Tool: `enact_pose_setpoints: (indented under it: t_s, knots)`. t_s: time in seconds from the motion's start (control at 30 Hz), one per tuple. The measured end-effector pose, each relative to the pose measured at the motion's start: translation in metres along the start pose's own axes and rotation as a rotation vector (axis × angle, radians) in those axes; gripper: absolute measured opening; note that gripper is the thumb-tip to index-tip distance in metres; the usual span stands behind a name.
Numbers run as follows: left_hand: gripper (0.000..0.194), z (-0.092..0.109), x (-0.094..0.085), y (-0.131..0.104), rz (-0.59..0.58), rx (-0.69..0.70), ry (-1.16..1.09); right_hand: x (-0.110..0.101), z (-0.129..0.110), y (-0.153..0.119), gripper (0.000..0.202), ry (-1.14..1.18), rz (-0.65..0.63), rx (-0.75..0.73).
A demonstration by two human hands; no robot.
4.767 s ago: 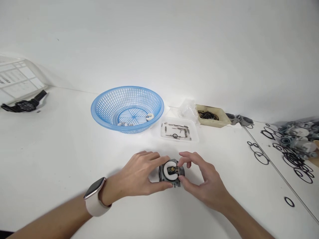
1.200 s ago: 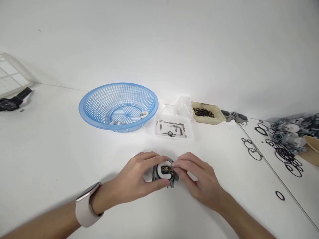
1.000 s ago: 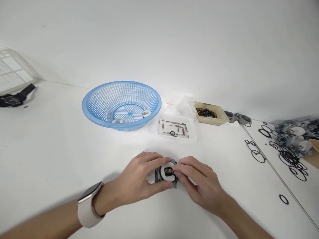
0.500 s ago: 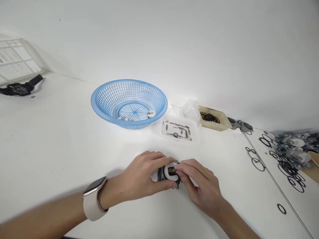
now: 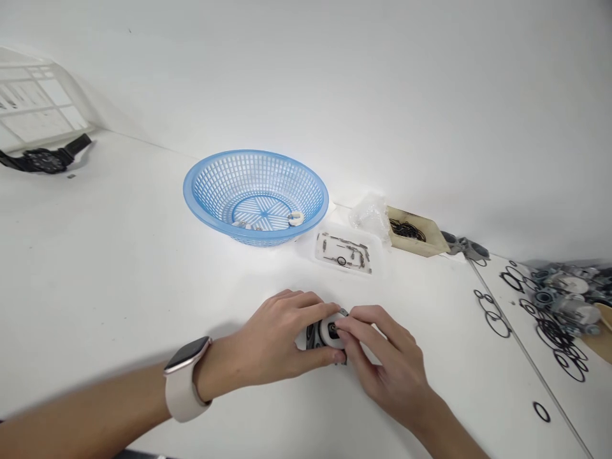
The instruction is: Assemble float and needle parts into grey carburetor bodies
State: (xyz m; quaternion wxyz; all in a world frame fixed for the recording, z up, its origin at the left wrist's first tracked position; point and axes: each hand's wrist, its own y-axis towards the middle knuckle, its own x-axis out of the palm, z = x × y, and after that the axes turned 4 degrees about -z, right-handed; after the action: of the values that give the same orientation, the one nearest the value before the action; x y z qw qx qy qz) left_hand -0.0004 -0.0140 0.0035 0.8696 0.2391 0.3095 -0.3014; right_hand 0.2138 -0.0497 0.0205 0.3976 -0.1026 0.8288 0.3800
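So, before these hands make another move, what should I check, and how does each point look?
1. Left hand holding the grey metal part: ok, thumb and fingers on opposite edges.
2. White piece on the metal part: ok; whether it's fully seated, cannot tell.
3. Something pinched by the right hand: cannot tell, its fingers hide it.
4. Small parts inside the clear tray: ok.
5. Blue basket away from both hands: ok.

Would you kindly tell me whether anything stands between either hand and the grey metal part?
Nothing visible does: the left hand spans the grey metal part, and the right hand covers the edge of the white piece in it.
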Motion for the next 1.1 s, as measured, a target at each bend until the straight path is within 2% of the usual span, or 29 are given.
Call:
enact_pose_setpoints:
  t_s: [0.1, 0.17, 0.27, 0.37, 0.5, 0.57, 0.67, 0.77, 0.87, 1.0, 1.1]
  knots:
    - [0.041, 0.000, 0.001, 0.000, 0.014, -0.007, 0.012, -0.001, -0.003, 0.003, 0.029, -0.043, -0.047, 0.000]
    - [0.042, -0.002, 0.001, 0.000, 0.019, 0.000, 0.030, -0.004, -0.004, 0.004, 0.029, -0.015, -0.034, 0.028]
    - [0.062, -0.007, 0.001, -0.001, -0.002, -0.006, 0.067, -0.010, 0.001, 0.003, 0.020, 0.100, 0.043, 0.141]
    - [0.082, -0.009, 0.000, -0.002, -0.059, -0.065, 0.069, -0.016, 0.012, 0.001, 0.012, 0.191, 0.047, 0.318]
    - [0.064, -0.008, -0.005, -0.002, -0.137, -0.069, 0.048, -0.015, 0.025, 0.000, 0.020, 0.365, -0.055, 0.554]
    - [0.060, -0.007, -0.007, -0.002, -0.170, 0.014, 0.094, -0.013, 0.026, 0.001, 0.024, 0.511, -0.122, 0.641]
    - [0.055, -0.007, -0.009, -0.003, -0.184, 0.213, 0.281, -0.012, 0.024, 0.000, 0.027, 0.708, -0.222, 0.693]
    - [0.050, -0.007, -0.011, -0.005, -0.151, 0.369, 0.466, -0.012, 0.022, -0.001, 0.026, 0.762, -0.267, 0.697]
    - [0.046, -0.006, -0.014, -0.004, -0.119, 0.452, 0.592, -0.015, 0.022, -0.001, 0.025, 0.813, -0.280, 0.719]
    - [0.031, -0.005, -0.014, -0.002, -0.004, 0.554, 0.731, -0.018, 0.023, 0.000, 0.020, 0.876, -0.270, 0.670]
    - [0.031, -0.004, -0.007, -0.003, 0.109, 0.623, 0.745, -0.020, 0.019, 0.000, 0.013, 0.857, -0.238, 0.574]
